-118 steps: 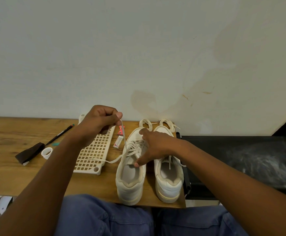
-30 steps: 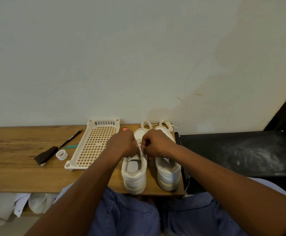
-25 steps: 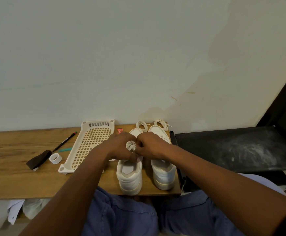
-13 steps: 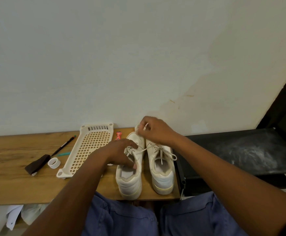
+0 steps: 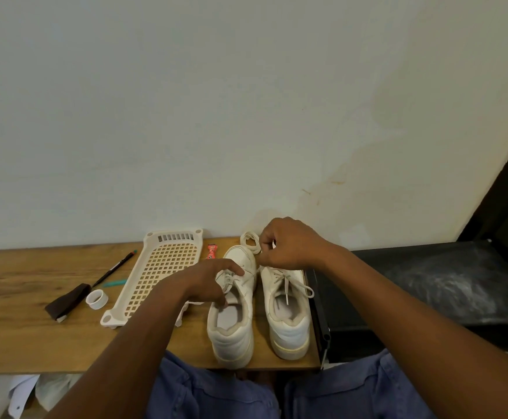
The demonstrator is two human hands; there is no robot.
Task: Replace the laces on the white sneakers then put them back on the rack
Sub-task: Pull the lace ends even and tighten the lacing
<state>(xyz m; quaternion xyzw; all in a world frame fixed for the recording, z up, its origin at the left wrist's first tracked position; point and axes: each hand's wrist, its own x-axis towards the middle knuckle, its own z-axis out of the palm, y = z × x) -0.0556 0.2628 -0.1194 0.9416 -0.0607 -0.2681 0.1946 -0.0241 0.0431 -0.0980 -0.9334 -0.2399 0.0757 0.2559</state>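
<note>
The wooden counter (image 5: 19, 334) runs along the wall, with a black rack (image 5: 428, 282) butted against its right end. One perforated cream tray (image 5: 159, 273) lies left of the two white sneakers (image 5: 234, 328), which stand side by side near the counter's right edge, heels toward the person.

The left hand (image 5: 207, 282) rests on the laces of the left sneaker, fingers loosely bent, one fingertip stretched toward the toe; whether it pinches a lace I cannot tell. The right hand (image 5: 289, 243) hovers over the toe of the right sneaker (image 5: 289, 313), fingers curled and pinching a lace end (image 5: 258, 267) drawn taut toward the left shoe.

One coil of spare lace (image 5: 250, 239) lies beyond the toes; a second may be hidden behind the right hand. Smaller things: one dark folded cloth (image 5: 66, 300), one black pen (image 5: 113, 269), one teal pen (image 5: 115, 283), one roll of white tape (image 5: 97, 299), one red packet (image 5: 212, 251).

Likely risks: a hard tug could drag the left sneaker sideways or pull the lace uneven, since the left hand steadies it only lightly. The right sneaker sits close to the counter's edge and could be nudged off.
</note>
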